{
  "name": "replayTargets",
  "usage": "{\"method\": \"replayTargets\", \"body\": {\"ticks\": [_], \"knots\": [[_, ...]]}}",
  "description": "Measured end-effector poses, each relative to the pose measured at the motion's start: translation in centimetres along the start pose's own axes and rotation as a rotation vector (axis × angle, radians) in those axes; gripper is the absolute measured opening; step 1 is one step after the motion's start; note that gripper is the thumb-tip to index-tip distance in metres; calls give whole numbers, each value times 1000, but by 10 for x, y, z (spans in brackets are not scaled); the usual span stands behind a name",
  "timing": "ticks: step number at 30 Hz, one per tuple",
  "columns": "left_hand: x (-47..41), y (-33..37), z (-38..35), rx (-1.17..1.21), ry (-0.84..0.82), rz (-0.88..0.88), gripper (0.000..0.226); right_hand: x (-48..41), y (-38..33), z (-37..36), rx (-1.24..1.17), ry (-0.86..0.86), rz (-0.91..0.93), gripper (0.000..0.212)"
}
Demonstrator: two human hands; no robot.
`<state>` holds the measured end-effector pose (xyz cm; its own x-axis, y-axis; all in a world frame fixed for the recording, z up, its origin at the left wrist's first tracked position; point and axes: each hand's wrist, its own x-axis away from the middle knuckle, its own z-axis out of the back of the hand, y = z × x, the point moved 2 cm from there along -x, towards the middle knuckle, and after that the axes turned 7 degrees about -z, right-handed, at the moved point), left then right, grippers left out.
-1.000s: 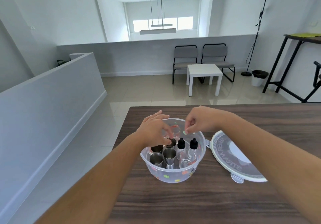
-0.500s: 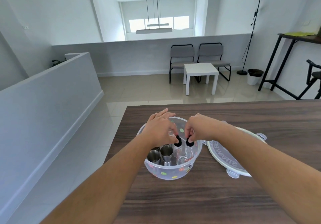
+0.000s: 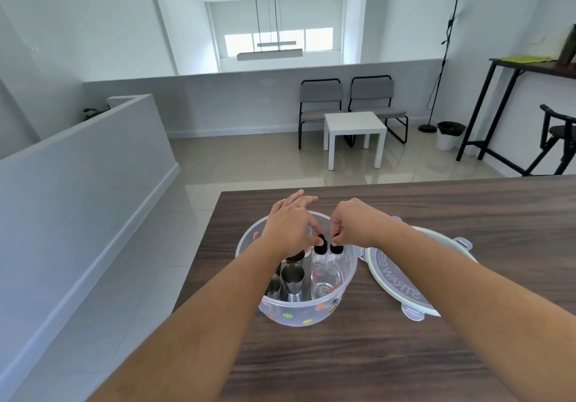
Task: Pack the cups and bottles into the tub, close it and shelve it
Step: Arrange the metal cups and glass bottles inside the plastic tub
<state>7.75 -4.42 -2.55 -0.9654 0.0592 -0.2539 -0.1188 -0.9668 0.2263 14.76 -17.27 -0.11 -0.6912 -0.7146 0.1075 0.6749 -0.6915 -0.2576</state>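
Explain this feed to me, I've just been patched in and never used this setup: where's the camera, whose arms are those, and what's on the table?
There is no machine here. A person wears one wide-angle camera on the head, looking forward and down, so the two bare arms reaching in from the bottom are their own.

On the dark wooden table stands a clear round tub with coloured spots. Inside it are steel cups on the left side and two clear bottles with black caps. The left hand pinches one black cap and the right hand pinches the other, both bottles upright in the tub.

The tub's lid lies on the table just to the right, so the tub is not yet closed.
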Motion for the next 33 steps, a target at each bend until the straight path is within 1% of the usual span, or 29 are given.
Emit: {"method": "replayTargets", "body": {"ticks": [4,7,9,12,16,21,24,27,30,33], "knots": [[3,-3,0,30,-18,31,12,3,-1,2,-3,-4,3,8],[9,-6,11,30,-62,40,21,13,-6,7,118,135,98,16],[15,-10,22,20,-75,43,20,20,-13,11,181,195,191,14],[30,-19,33,4,-112,49,14,29,-27,9,199,115,268,8],[42,-23,31,-41,-186,51,19,34,-39,-1,187,-3,308,11],[45,-23,21,-82,-243,57,24,34,-55,-16,107,-8,387,16],[52,-24,23,-69,-245,88,21,33,-60,-31,136,-32,378,16],[62,-28,34,-45,-257,108,15,33,-61,-39,147,-26,366,12],[67,-31,40,-89,-297,98,13,31,-58,-39,149,-29,364,8],[72,-30,37,-119,-319,98,16,32,-58,-38,139,-77,348,8]]}}
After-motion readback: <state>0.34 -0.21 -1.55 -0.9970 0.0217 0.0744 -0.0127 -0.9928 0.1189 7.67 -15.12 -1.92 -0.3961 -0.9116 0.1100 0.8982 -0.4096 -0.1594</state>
